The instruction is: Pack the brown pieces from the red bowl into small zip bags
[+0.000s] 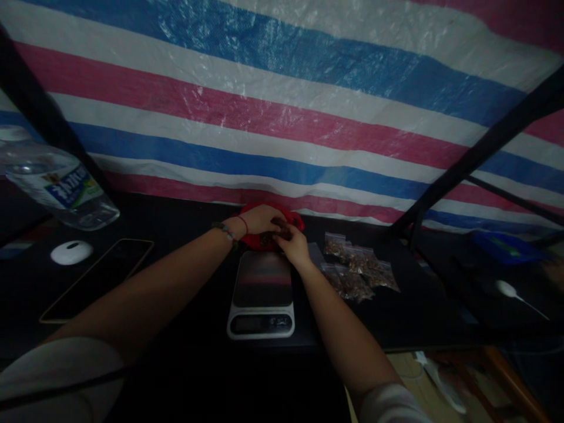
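Note:
My left hand [261, 220] reaches over a red bag [250, 242] beyond the scale, its fingers curled down onto dark brown pieces [267, 237]. What exactly it grips is hidden by the dim light. From the right, my right hand [296, 245] meets it, thumb and fingers closed round some of the same brown pieces. Nearer to me lies a white kitchen scale [261, 294] with a dark plate and a display at its front. Right of the scale are several small clear zip bags [359, 258] filled with brown bits.
At the left stand a large clear bottle [66, 182], a white computer mouse [71, 252] and a phone [99, 279]. A striped plastic sheet [273, 117] hangs behind the black table [185, 317]. Slanting dark frame bars [476, 147] cross the right; beyond lie a blue tray [506, 247] and a white spoon [506, 288].

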Demonstrator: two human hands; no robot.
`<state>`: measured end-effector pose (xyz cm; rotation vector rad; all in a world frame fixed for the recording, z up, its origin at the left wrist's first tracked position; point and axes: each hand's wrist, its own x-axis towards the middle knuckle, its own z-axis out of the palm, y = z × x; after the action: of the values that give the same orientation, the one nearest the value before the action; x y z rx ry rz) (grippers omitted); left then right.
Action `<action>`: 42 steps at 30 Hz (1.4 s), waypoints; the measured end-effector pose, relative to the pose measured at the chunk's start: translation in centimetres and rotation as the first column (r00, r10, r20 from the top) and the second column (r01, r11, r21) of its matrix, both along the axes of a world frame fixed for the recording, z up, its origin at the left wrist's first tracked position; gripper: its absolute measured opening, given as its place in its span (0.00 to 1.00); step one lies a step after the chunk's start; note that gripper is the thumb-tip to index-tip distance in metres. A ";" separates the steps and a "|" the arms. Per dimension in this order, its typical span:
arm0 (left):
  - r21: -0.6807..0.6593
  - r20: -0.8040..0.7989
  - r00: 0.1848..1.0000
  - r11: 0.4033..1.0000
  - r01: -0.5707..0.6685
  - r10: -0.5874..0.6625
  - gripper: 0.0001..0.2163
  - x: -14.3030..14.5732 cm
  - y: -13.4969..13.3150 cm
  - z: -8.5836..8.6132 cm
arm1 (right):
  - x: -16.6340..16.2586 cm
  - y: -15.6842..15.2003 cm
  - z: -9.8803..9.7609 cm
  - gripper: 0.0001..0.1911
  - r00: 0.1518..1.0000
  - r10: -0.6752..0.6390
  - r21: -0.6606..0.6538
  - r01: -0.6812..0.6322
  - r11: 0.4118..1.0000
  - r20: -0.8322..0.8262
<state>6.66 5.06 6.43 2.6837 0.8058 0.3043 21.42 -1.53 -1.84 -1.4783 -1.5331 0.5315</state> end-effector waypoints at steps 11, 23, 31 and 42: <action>0.000 0.061 0.998 1.000 -0.022 0.022 0.17 -0.4 0.1 0.0 | 0.1 0.7 -0.5 0.22 0.999 -0.033 0.019 0.033 0.999 -0.015; 0.028 0.165 0.972 0.985 -0.172 0.165 0.12 -0.4 -0.5 -1.1 | -0.2 0.5 -0.3 0.22 0.998 -0.013 0.036 0.015 0.999 -0.054; 0.023 0.256 0.945 0.976 -0.215 0.202 0.14 -1.7 -0.5 -1.7 | 0.0 0.5 -0.3 0.20 0.994 0.015 0.067 -0.008 0.998 -0.104; -0.029 0.293 0.950 0.994 -0.104 0.107 0.12 -2.3 -0.7 -3.0 | -0.1 0.0 -0.2 0.19 0.998 0.037 0.059 -0.035 0.998 -0.043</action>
<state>4.34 4.36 3.48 2.5029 0.8538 0.7026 21.30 -1.51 -2.03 -1.3886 -1.5307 0.5330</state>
